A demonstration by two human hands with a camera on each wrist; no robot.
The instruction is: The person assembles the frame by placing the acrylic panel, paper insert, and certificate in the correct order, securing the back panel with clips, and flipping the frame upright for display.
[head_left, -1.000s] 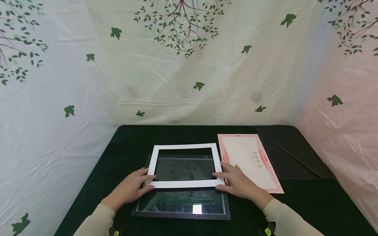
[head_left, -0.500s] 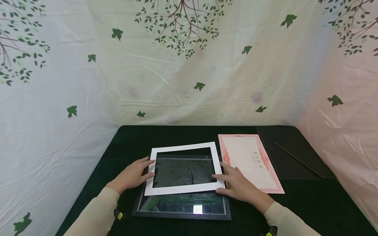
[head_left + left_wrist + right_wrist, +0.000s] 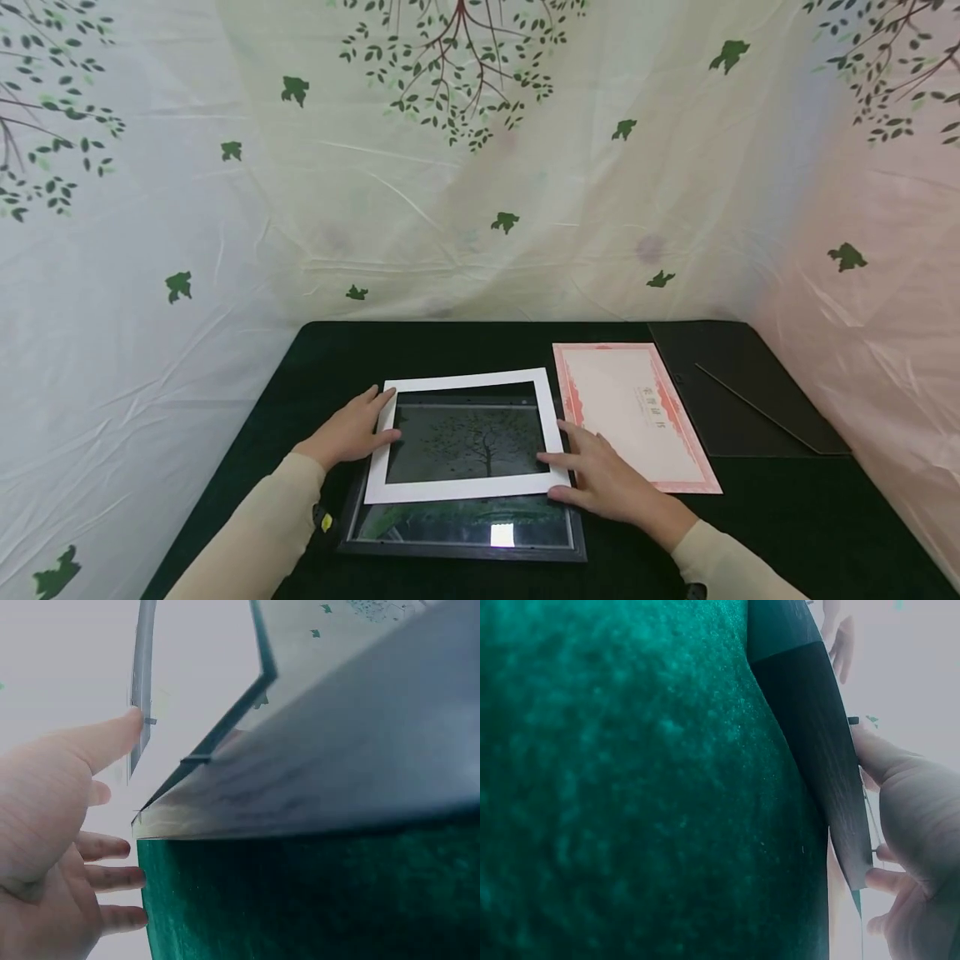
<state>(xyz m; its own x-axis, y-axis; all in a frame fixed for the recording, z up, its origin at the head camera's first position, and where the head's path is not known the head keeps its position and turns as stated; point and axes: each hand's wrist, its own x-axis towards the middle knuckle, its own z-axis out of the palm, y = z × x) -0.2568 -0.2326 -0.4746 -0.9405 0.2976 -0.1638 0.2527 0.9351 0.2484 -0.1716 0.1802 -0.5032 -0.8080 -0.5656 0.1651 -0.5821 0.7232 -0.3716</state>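
A white picture mat (image 3: 461,490) lies slightly askew over the far part of a dark picture frame (image 3: 461,550). Through its window, the glass (image 3: 457,433) reflects a tree. My left hand (image 3: 348,432) touches the mat's left strip with thumb and forefinger, the fingertip near the far left corner. Spread fingers of my right hand (image 3: 603,479) rest on the mat's right strip and edge. In the left wrist view my left hand (image 3: 52,825) has extended fingers. The right wrist view has my right hand (image 3: 930,832) beside the frame's dark side (image 3: 810,742).
A pink-bordered certificate (image 3: 615,375) lies right of the frame. Beyond it are a black backing board (image 3: 720,350) and a thin rod-like piece (image 3: 750,404) on top. Dark green cloth (image 3: 795,517) covers the table; a printed curtain (image 3: 435,192) hangs behind.
The mat's left side has come nearer to me, tilting it slightly. My left hand has moved up along the left strip toward the far corner. The right hand has barely moved.
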